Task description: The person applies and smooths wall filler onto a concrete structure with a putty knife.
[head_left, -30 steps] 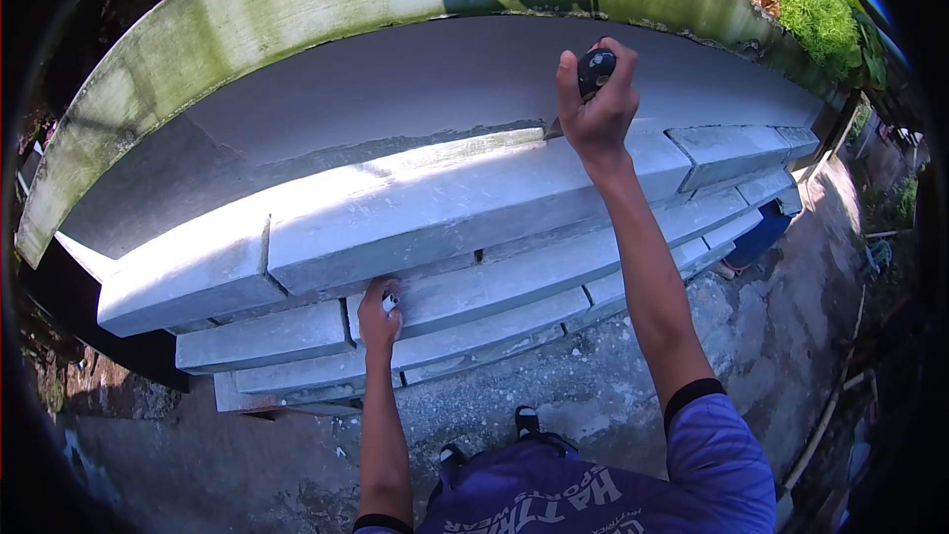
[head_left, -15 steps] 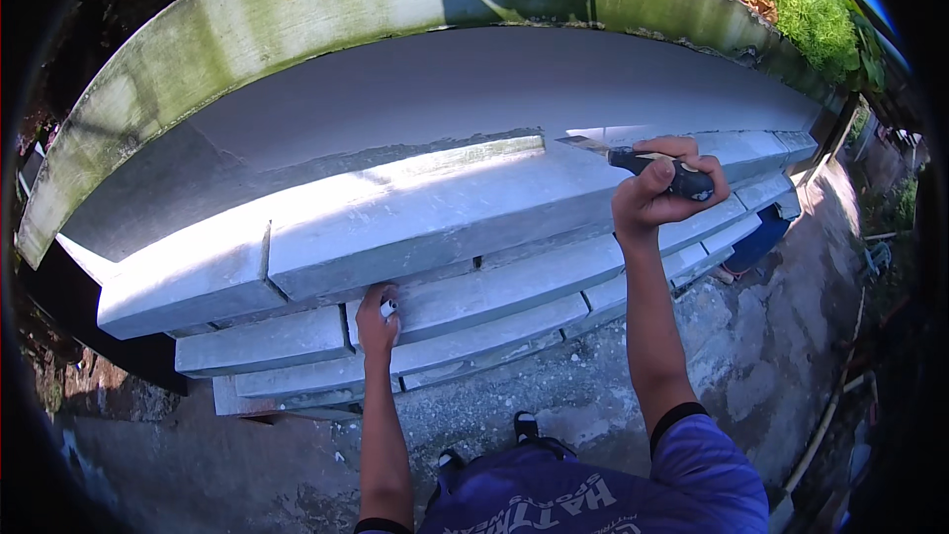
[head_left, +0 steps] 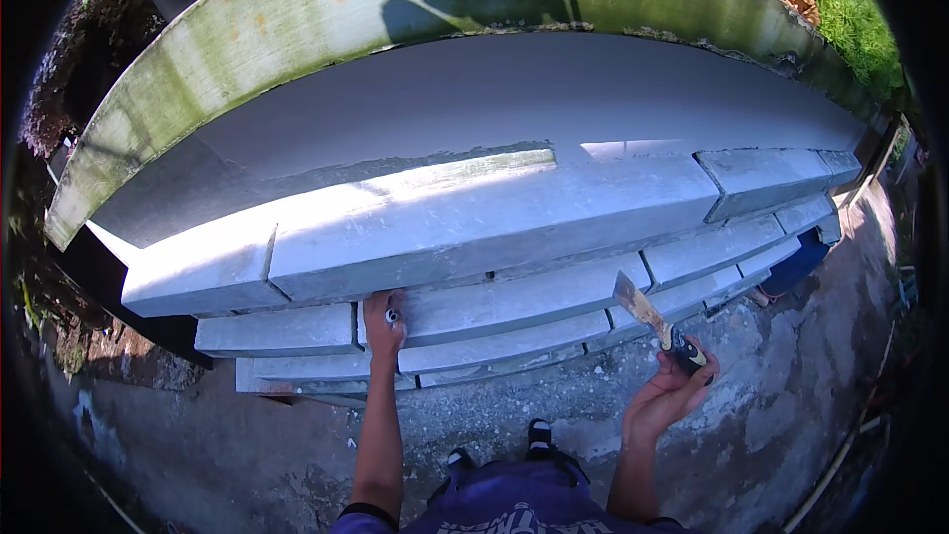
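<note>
In my right hand (head_left: 664, 398) is a scraper (head_left: 641, 307), held by its black handle over the ground to the right. Its broad, stained metal blade points up and left, near the front of the lower ledges. My left hand (head_left: 384, 324) is closed around a small object with a pale round end (head_left: 392, 315); the rest of it is hidden in the fingers. That hand rests at the middle ledge (head_left: 524, 299), just under the front edge of the top ledge (head_left: 474, 222), beside a dark vertical joint.
Behind the stepped pale ledges rises a smooth wall (head_left: 554, 89), beneath a curved, green-stained rim (head_left: 237, 49). Leafy plants (head_left: 840, 0) grow at the upper right. A blue object (head_left: 797, 265) sits by the ledges' right end. My feet (head_left: 539, 433) stand on rough concrete ground (head_left: 474, 410).
My right hand has come down and back from the top ledge with the scraper, whose blade now points more upward. My left hand stays at the middle ledge. The view has shifted slightly.
</note>
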`<action>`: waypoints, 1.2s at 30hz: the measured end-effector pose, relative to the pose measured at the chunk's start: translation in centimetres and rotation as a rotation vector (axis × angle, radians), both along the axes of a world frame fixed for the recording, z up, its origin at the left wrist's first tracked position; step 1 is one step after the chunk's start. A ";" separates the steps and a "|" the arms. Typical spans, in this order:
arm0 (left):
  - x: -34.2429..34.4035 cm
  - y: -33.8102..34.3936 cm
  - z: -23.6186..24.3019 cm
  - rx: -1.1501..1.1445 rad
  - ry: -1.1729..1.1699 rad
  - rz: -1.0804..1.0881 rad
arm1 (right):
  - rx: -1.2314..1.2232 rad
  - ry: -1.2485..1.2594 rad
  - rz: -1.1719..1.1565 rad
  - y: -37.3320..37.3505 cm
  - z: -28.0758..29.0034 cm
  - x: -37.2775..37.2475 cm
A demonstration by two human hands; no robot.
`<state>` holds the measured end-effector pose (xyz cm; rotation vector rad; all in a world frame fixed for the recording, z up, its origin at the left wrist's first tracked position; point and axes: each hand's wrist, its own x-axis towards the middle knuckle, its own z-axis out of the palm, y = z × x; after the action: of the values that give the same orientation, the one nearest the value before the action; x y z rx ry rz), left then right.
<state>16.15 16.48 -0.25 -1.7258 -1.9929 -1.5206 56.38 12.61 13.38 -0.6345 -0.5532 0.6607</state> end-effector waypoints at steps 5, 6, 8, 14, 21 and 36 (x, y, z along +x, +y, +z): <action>4.6 -0.5 2.8 0.196 0.204 0.175 | -0.243 0.178 0.340 -3.5 -5.2 2.5; 6.4 -0.8 3.5 0.193 0.201 0.181 | -0.287 0.200 0.459 -4.0 -5.9 2.9; 10.1 -1.5 4.7 0.220 0.190 0.218 | -0.337 0.274 0.539 -4.3 -6.5 3.4; 16.4 -3.3 2.2 0.152 0.143 0.044 | -0.396 0.489 0.800 -2.3 -7.4 5.6; 17.8 -8.8 -1.2 -0.096 -0.041 0.148 | -0.214 0.330 0.900 2.5 -5.4 6.4; 18.7 -20.0 -7.9 -0.079 -0.749 0.388 | -0.565 0.365 0.964 3.6 -8.0 5.3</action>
<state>34.82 -3.55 -8.14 -0.7280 -2.5222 -2.1351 61.72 16.18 5.37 -0.7303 -0.2973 1.8454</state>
